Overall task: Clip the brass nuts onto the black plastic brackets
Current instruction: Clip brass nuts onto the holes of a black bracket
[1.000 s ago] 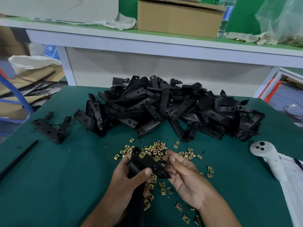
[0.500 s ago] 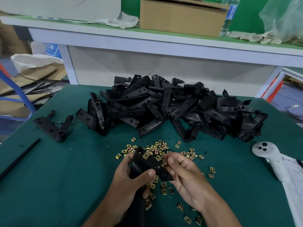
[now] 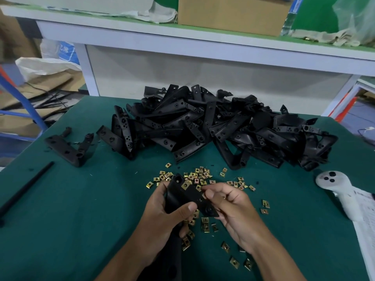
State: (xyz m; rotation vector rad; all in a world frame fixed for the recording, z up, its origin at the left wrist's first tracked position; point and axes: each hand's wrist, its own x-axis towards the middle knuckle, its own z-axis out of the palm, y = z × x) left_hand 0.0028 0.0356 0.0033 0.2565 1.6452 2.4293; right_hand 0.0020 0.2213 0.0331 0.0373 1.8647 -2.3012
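My left hand [image 3: 164,218] grips a black plastic bracket [image 3: 183,196] low over the green table, thumb across its face. One brass nut [image 3: 185,185] sits clipped on the bracket's upper edge. My right hand [image 3: 231,207] pinches a second brass nut [image 3: 204,194] between thumb and forefinger against the bracket's right edge. Several loose brass nuts [image 3: 197,176] lie scattered on the mat just behind and under my hands. A big heap of black brackets [image 3: 213,128] fills the middle of the table further back.
A single black bracket [image 3: 69,147] lies apart at the left, with a black rod [image 3: 26,187] near the left edge. A white controller [image 3: 336,187] and paper sheet [image 3: 367,226] lie at the right. A white shelf [image 3: 203,41] with a cardboard box [image 3: 233,13] stands behind.
My right hand has brought its pinched nut in against the bracket's right edge. The left hand keeps the same grip on the bracket.
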